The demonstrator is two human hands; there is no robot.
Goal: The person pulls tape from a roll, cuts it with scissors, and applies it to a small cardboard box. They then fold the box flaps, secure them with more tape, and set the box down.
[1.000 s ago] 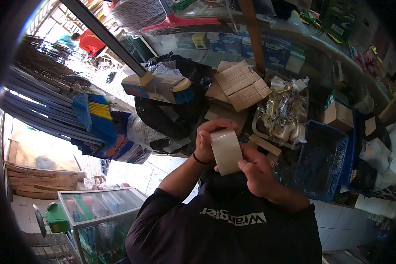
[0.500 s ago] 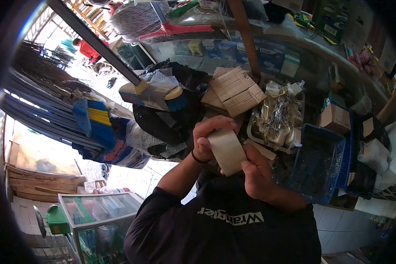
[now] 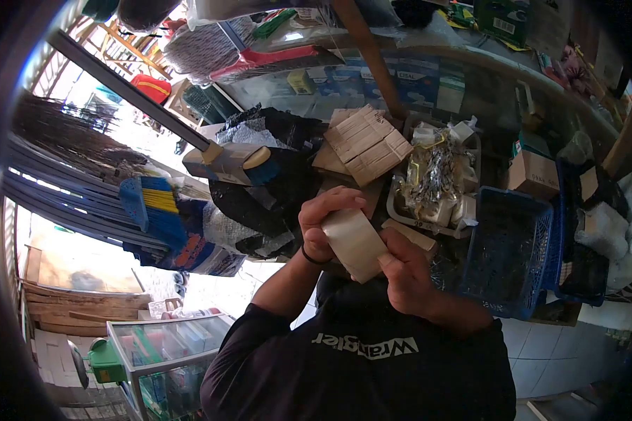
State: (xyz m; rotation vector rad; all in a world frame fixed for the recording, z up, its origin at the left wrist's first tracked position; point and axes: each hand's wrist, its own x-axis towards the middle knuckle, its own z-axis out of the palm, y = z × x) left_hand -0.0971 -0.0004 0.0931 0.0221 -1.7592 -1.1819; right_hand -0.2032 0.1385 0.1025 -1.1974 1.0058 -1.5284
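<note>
Both hands hold a small beige box (image 3: 356, 247) tilted in front of my chest. My left hand (image 3: 323, 221) curls round its upper left end, thumb and fingers bent, with a dark band at the wrist. My right hand (image 3: 407, 274) grips the lower right edge, thumb pressed on the face. Just behind the right hand lies another beige box (image 3: 416, 238), partly hidden. Further back are stacked brown cardboard pieces (image 3: 369, 144) and a pale tray (image 3: 400, 214) of plastic-wrapped metal parts (image 3: 432, 175).
A blue plastic basket (image 3: 509, 245) stands to the right, near a brown carton (image 3: 534, 174). Black plastic wrapping (image 3: 246, 210) and a long box (image 3: 221, 163) lie left. Brooms (image 3: 147, 203) lean further left. A glass case (image 3: 172, 344) stands lower left, and a glass counter (image 3: 260, 91) runs behind.
The view has shifted slightly, so the surroundings sit a little differently. Both hands keep the same hold on the small beige box, nearly unmoved.
</note>
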